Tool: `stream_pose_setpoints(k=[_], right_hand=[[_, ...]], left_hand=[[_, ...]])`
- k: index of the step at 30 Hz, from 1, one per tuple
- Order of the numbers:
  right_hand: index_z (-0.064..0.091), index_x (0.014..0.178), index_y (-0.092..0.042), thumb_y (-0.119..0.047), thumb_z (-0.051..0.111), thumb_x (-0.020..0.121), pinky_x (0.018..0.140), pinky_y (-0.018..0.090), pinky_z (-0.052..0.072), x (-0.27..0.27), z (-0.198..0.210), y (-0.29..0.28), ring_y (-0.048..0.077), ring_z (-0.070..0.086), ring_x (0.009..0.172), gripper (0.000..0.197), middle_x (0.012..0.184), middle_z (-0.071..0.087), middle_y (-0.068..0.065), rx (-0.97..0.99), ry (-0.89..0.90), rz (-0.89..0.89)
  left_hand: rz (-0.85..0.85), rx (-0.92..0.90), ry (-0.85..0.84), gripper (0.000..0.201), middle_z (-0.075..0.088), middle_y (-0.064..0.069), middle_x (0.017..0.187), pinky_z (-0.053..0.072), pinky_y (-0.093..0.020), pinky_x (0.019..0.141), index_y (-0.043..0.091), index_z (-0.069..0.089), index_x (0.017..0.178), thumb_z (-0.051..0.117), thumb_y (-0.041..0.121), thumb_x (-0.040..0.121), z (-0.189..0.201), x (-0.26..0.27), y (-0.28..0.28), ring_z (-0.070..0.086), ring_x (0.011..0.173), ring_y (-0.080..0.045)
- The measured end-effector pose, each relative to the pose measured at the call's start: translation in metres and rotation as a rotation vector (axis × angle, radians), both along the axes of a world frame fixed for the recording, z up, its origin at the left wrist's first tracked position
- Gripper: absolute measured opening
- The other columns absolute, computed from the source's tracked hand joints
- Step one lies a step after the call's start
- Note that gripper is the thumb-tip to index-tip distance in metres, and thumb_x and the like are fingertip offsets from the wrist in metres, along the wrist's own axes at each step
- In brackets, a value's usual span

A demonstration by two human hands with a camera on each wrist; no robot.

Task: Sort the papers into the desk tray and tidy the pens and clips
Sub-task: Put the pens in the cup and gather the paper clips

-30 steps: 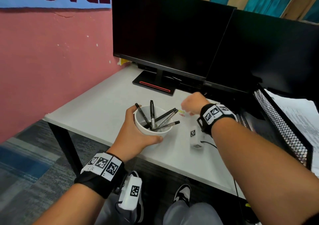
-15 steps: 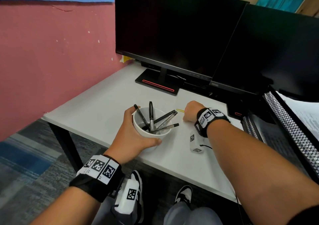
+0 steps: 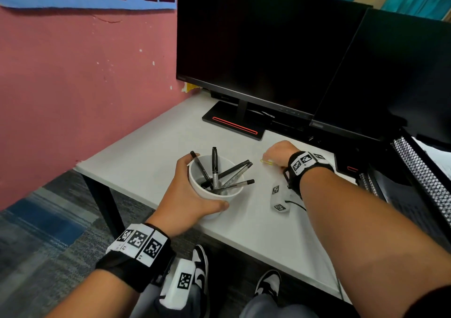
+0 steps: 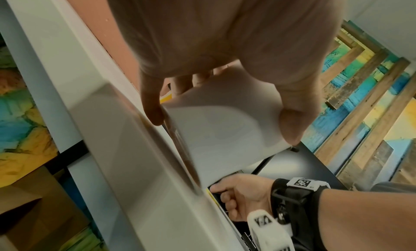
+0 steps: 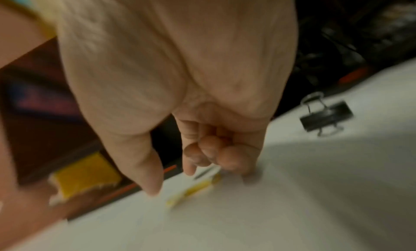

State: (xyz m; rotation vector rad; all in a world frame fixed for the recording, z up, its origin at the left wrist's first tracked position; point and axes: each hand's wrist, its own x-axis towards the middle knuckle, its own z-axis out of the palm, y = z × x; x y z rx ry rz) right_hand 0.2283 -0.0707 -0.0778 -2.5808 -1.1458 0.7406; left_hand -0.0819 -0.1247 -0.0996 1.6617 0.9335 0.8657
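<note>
Near the desk's front edge, the left hand [image 3: 185, 195] wraps round the white cup [image 3: 216, 190], fingers behind its far wall and thumb across the near side, steadying it on the desk [image 3: 146, 151]. To its right, the right hand [image 3: 278, 153] is lowered to the desktop with its fingers curled under; thumb and forefinger reach down beside a yellow clip [image 5: 193, 190] lying flat on the desk. The wrist view is blurred, so I cannot tell whether the fingertips already pinch the clip or only touch the surface next to it.

The clip looks thin, light and springy, and it lies flush on a smooth top, so I judge it will be fiddly to lift. Sliding a nail under one end, or dragging it toward the desk edge, should work better than a pinch from above. A black binder clip [image 5: 326, 115] sits farther out on the desk, well apart from the hand. It is stiffer and bulkier, and its wire handles give an easy hold.

The cup holds several black pens [image 3: 227, 175], leaning fanned against its rim with caps upward. It seems light and top-heavy with them, which fits the left hand's bracing grip. At the right edge stands a black mesh tray [image 3: 424, 178] with white papers [image 3: 436, 156] lying in its top tier. Behind stand two dark monitors [image 3: 263, 49].
</note>
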Motion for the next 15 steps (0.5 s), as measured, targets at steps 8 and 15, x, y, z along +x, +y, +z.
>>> stream_pose_setpoints(k=[8,15], right_hand=[[0.055,0.09,-0.009,-0.027,0.062,0.091,0.061,0.027,0.043,-0.008,0.004,-0.025,0.025,0.058,0.082,0.019,0.083,0.055,0.004,-0.126,-0.168,0.093],[0.054,0.071,-0.008,-0.011,0.048,0.084,0.057,0.027,0.043,0.001,0.02,-0.039,0.026,0.053,0.055,0.014,0.069,0.056,0.01,-0.019,0.017,0.007]], left_hand=[[-0.017,0.0,0.005,0.107,0.058,0.021,0.121,0.042,0.003,0.077,0.041,0.03,0.138,0.098,0.011,0.06,-0.001,0.006,-0.006,0.057,0.103,0.02],[-0.039,0.002,-0.004,0.108,0.057,0.023,0.123,0.043,0.002,0.078,0.042,0.03,0.139,0.098,0.014,0.06,0.0,0.01,-0.013,0.057,0.105,0.018]])
